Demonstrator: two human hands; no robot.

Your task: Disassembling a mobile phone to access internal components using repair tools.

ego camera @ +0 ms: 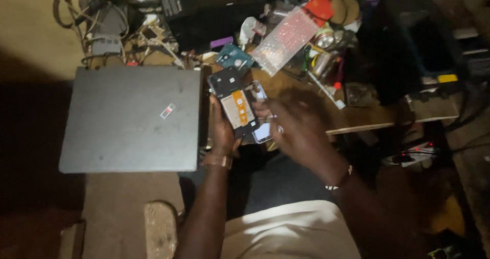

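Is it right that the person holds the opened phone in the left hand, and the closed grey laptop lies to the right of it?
Not quite. The head view shows the left hand holding the opened phone, but the closed grey laptop lies to the left of it, not the right. The right hand, blurred, is at the phone's other side.
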